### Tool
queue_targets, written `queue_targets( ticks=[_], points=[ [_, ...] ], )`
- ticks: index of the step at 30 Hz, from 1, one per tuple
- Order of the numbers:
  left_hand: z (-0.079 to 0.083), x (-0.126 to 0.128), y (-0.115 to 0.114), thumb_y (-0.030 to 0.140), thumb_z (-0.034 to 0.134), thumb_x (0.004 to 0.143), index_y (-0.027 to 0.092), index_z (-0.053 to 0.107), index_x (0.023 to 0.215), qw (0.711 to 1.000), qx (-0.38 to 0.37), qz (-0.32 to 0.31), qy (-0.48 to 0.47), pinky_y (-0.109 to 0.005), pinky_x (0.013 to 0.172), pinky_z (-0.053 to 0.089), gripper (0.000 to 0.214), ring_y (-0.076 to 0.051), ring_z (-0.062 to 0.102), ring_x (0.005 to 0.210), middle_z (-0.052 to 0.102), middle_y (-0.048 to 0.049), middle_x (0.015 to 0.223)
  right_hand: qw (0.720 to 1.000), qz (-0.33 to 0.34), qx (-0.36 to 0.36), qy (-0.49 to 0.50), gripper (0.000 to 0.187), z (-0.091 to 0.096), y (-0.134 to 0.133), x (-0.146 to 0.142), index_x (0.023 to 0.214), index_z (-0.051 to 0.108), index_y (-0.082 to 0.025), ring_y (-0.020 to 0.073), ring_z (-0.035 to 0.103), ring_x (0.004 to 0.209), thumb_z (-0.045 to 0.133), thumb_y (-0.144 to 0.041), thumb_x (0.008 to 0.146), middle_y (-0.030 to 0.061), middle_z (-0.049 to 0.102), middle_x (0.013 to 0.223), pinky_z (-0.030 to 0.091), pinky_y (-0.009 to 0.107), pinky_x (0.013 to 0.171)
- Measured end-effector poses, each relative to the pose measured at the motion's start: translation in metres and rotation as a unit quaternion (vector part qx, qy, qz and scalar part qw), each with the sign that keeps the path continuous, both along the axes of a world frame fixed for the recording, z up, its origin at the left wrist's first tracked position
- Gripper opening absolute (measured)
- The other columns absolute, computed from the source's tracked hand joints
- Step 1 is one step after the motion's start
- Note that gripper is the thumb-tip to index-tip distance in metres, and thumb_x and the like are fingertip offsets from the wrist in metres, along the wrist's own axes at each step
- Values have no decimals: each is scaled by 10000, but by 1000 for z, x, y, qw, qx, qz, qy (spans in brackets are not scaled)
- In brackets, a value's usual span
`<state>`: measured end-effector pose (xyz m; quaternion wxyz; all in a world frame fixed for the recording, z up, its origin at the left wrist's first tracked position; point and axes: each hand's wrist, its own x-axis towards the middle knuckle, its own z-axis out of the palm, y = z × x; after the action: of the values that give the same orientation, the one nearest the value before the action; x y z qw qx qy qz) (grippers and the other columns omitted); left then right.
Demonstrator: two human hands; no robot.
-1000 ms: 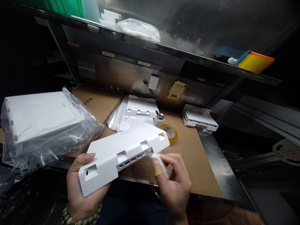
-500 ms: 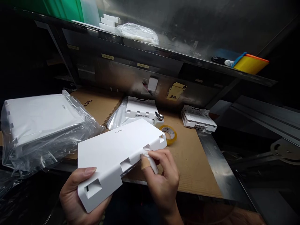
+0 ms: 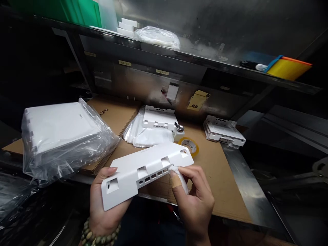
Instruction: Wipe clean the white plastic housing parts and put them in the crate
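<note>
A white plastic router housing (image 3: 153, 160) is tilted in front of me, its edge with a row of port openings facing me. My left hand (image 3: 109, 194) grips its left end, thumb on top and fingers underneath; a beaded bracelet circles that wrist. My right hand (image 3: 196, 194), with a tan bandage on the thumb, pinches a white cloth (image 3: 181, 179). The cloth touches the housing's edge beside the rightmost port opening. Just behind the housing lie a roll of yellowish tape (image 3: 191, 145) and a small white bottle with a metal top (image 3: 178, 131).
Bagged white housings (image 3: 61, 130) stand on cardboard (image 3: 110, 116) at left. Another housing (image 3: 159, 118) rests by plastic bags (image 3: 138, 131) at the back, and stacked housings (image 3: 224, 131) sit at right. A metal shelf (image 3: 189, 56) crosses above, holding a yellow container (image 3: 289, 68).
The housing has tipped so that its port edge shows more fully. Both hands have shifted right in view, and the left wrist's bracelet has come into sight. The cloth stays at the edge.
</note>
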<state>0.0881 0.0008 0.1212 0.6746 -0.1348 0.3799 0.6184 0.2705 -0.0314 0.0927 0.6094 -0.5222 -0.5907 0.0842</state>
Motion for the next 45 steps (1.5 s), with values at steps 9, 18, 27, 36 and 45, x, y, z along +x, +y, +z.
queue_targets(
  ticks=[9, 18, 27, 36, 45],
  points=[
    [-3, 10, -6, 47, 533, 734, 147, 665, 1283, 995, 74, 32, 67, -388, 566, 667, 573, -294, 773, 645, 806, -93, 775, 998, 50, -18, -29, 121, 3, 6, -18, 972, 727, -212, 107, 604, 756, 711, -126, 888, -3, 642, 869, 490, 218, 665],
    [-5, 17, -10, 48, 578, 695, 200, 616, 1359, 993, 80, 40, 78, -381, 566, 666, 683, -272, 766, 640, 820, -75, 858, 998, 31, -7, -47, 123, 0, 5, -26, 954, 717, -192, 108, 631, 765, 702, -97, 878, 8, 644, 858, 514, 218, 699],
    [-1, 22, -10, 38, 547, 716, 167, 629, 1349, 996, 72, 33, 47, -486, 864, 653, 650, -269, 771, 657, 812, -55, 812, 996, 87, -11, -17, 133, 1, -5, -37, 953, 719, -193, 95, 616, 698, 706, -95, 863, -6, 631, 816, 518, 204, 639],
    [-3, 25, -10, 49, 572, 686, 154, 654, 1319, 996, 69, 56, 24, -531, 947, 616, 647, -311, 787, 758, 798, -48, 770, 995, 82, 3, -52, 119, -3, -4, -39, 938, 707, -180, 102, 626, 689, 707, -88, 863, 2, 632, 800, 532, 211, 659],
    [-10, 23, -10, 124, 593, 714, 107, 687, 1233, 996, 78, -23, -27, -503, 906, 629, 528, -348, 782, 848, 800, -97, 808, 994, 103, 26, -21, 182, 0, -13, -54, 965, 721, -209, 124, 622, 678, 699, -89, 831, 10, 638, 813, 524, 239, 616]
  ],
)
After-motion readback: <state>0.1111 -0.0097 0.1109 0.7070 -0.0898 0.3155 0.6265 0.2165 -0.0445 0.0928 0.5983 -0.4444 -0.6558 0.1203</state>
